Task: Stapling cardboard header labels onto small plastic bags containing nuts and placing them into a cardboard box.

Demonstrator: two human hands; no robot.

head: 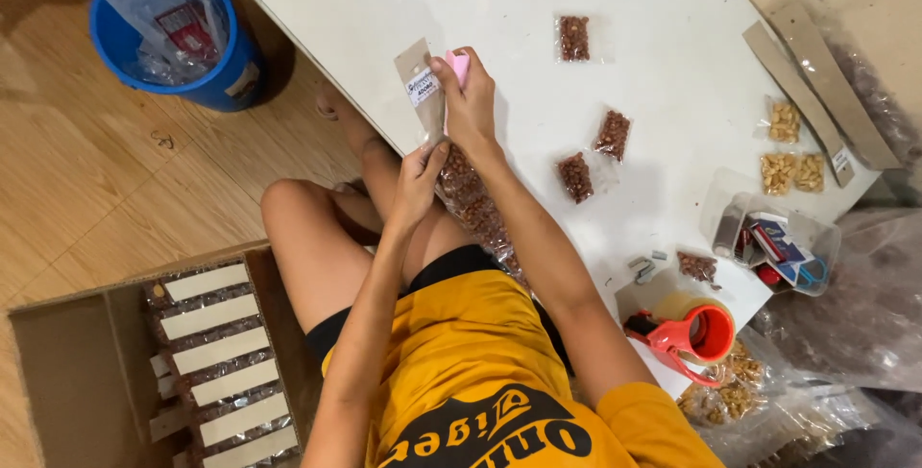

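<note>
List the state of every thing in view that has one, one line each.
Cardboard strip: held upright, with a chain of nut packets hanging below.
Pink stapler: gripped in the right hand.
Left hand: pinching the packets.
Blue bucket: open, plastic bags inside.
Cardboard box: open, holding finished strips.
Plastic tub: open, small items inside.

Your right hand (471,103) presses a pink stapler (460,65) against a card strip (420,89); your left hand (418,180) pinches a peanut packet (459,175) below it. Other packets (576,177) lie on the white table (384,7).
</note>
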